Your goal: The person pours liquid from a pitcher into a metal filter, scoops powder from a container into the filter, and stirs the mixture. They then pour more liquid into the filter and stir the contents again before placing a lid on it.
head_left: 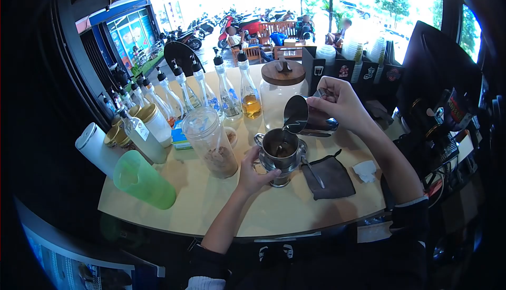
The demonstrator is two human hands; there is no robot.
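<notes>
My right hand (pixel 340 103) grips the handle of a shiny metal pitcher (pixel 319 123), tilted to the left. From its lip a thin stream of liquid runs into an open metal cup (pixel 280 159) below. Fingers and thumb of my left hand (pixel 253 175) wrap round the cup's left and front side. Dark liquid shows inside the cup, which has small side handles and stands upright on the counter. A spoon (pixel 314 175) lies just right of it, partly over a dark grey cloth (pixel 337 179).
Left of the cup stand a clear lidded jar (pixel 211 145) and a green tumbler (pixel 145 179). Several pump bottles (pixel 250 92) line the back, beside a large wooden-lidded jar (pixel 283 74). A crumpled white tissue (pixel 365 171) lies right of the cloth. People sit outside.
</notes>
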